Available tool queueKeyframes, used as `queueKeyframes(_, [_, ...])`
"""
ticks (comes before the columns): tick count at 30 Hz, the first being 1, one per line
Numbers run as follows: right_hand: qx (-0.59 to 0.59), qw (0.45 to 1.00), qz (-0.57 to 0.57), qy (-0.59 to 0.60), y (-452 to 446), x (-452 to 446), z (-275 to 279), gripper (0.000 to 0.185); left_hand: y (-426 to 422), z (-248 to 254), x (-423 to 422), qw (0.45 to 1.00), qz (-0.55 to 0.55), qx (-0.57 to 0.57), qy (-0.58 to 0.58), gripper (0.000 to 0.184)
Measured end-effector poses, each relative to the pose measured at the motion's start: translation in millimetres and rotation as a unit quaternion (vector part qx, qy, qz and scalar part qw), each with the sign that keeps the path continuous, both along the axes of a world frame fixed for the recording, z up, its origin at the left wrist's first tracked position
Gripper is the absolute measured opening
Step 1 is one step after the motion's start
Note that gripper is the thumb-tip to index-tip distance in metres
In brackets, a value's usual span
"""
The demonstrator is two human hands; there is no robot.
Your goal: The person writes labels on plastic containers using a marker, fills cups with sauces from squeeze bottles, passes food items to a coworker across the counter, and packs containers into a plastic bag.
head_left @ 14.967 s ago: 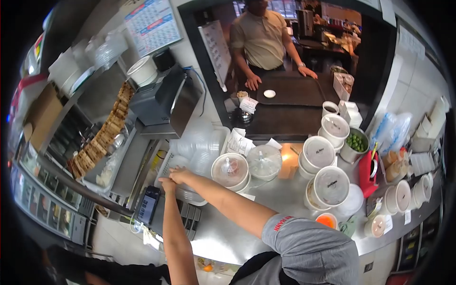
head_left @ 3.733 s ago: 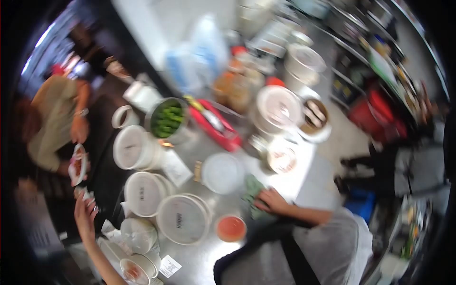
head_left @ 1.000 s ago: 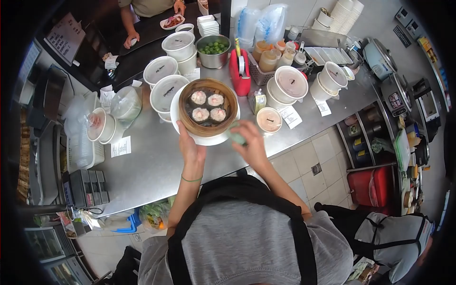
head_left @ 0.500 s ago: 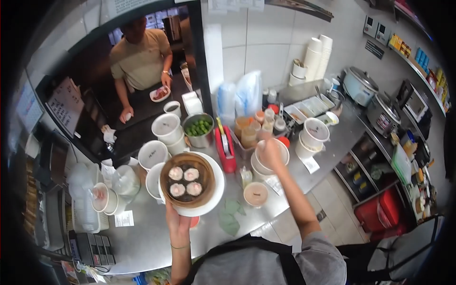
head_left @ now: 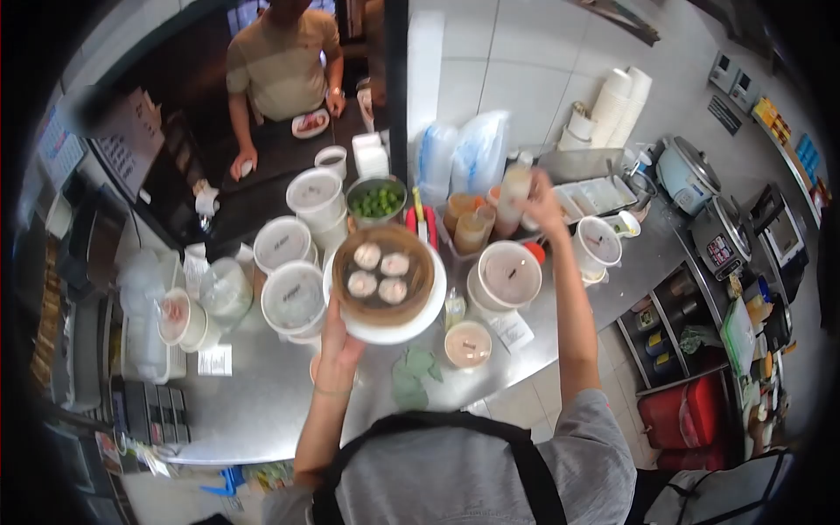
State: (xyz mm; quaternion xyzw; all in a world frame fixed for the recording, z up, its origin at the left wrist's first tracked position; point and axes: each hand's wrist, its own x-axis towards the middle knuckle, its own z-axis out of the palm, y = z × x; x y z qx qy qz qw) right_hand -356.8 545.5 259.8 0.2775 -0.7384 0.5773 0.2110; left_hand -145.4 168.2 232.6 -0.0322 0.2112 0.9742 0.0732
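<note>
On my left hand rests a white plate, gripped at its near-left edge. A round bamboo steamer stands on the plate, with several pale dumplings inside. My right hand reaches to the back of the counter, its fingers closed around a squeeze bottle with pale contents. The bottle is upright above a bin of other sauce bottles. Below that hand sits a lidded white tub.
Lidded tubs and a pot of green limes line the steel counter. A small tub and a green cloth lie near its front edge. Behind the serving window a person stands by a dish.
My right hand has moved from above the lidded tub to the sauce bottles and now holds one raised. The plate and steamer have shifted slightly right and toward the back in view.
</note>
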Motion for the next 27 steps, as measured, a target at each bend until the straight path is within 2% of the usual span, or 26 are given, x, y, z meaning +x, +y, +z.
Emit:
queueKeyframes(1, [-0.080, 0.995, 0.021, -0.052, -26.2, 30.8, 42.1, 0.060, -2.3, -11.3, -6.8, 1.000, 0.001, 0.001, -0.030, 0.045])
queueKeyframes(2, [-0.105, 0.990, 0.020, -0.088, -57.2, 64.6, 83.5, 0.061, -2.3, -18.7, -11.6, 0.999, 0.013, -0.013, -0.046, 0.044])
queueKeyframes(3, [-0.008, 0.999, -0.018, -0.031, -64.8, 60.3, 85.7, 0.062, 0.1, -17.7, -13.8, 0.998, 0.015, -0.029, -0.048, 0.044])
queueKeyframes(5, [0.144, 0.984, -0.070, -0.079, -96.8, 84.2, 105.7, 0.053, 5.0, -7.4, -12.9, 0.997, 0.011, -0.039, -0.060, 0.044])
queueKeyframes(7, [0.288, 0.945, -0.063, 0.141, -118.8, 87.3, 93.1, 0.055, 4.6, -11.3, -14.0, 0.998, 0.011, -0.040, -0.055, 0.045])
queueKeyframes(8, [0.373, 0.914, -0.075, 0.138, -130.2, 105.8, 102.5, 0.056, 3.2, -11.3, -15.4, 0.998, 0.013, -0.042, -0.051, 0.045])
queueKeyframes(9, [0.372, 0.914, -0.074, 0.144, -135.6, 116.0, 106.4, 0.056, 2.2, -8.5, -16.0, 0.998, 0.016, -0.042, -0.046, 0.045])
queueKeyframes(11, [0.474, 0.827, -0.123, 0.276, -145.2, 133.3, 107.8, 0.042, 1.5, -6.9, -11.7, 0.997, 0.036, -0.062, -0.043, 0.046])
queueKeyframes(12, [0.473, 0.827, -0.119, 0.279, -151.6, 141.9, 109.7, 0.042, 0.2, -7.7, -11.5, 0.997, 0.035, -0.064, -0.038, 0.047])
queueKeyframes(14, [0.501, 0.780, -0.114, 0.358, -166.9, 154.7, 111.9, 0.035, -0.6, -6.7, -9.4, 0.996, 0.040, -0.069, -0.037, 0.047])
queueKeyframes(19, [0.479, 0.781, -0.154, 0.369, -186.1, 152.5, 117.2, 0.028, -2.7, -2.7, 3.9, 0.996, 0.028, -0.068, -0.049, 0.047])
queueKeyframes(21, [0.515, 0.778, -0.147, 0.328, -174.2, 154.7, 118.6, 0.026, -6.3, -2.3, 7.2, 0.997, 0.022, -0.048, -0.051, 0.048])
queueKeyframes(22, [0.526, 0.788, -0.129, 0.293, -169.1, 156.9, 115.5, 0.034, -9.7, -0.7, 6.4, 0.998, 0.019, -0.029, -0.058, 0.048])
queueKeyframes(23, [0.523, 0.786, -0.121, 0.306, -166.6, 160.1, 118.1, 0.034, -13.4, 2.7, 3.9, 0.998, 0.033, -0.025, -0.052, 0.048])
queueKeyframes(25, [0.467, 0.877, -0.002, 0.112, -166.2, 159.8, 124.2, 0.055, -17.0, 8.9, 2.5, 0.999, 0.015, -0.006, -0.040, 0.049])
queueKeyframes(26, [0.464, 0.877, 0.011, 0.123, -166.9, 151.2, 124.1, 0.055, -19.6, 17.4, 0.3, 0.998, 0.020, -0.013, -0.057, 0.049])
queueKeyframes(27, [0.340, 0.935, 0.099, 0.018, -167.8, 139.9, 123.1, 0.057, -24.5, 23.8, -3.4, 0.998, 0.007, -0.011, -0.062, 0.049])
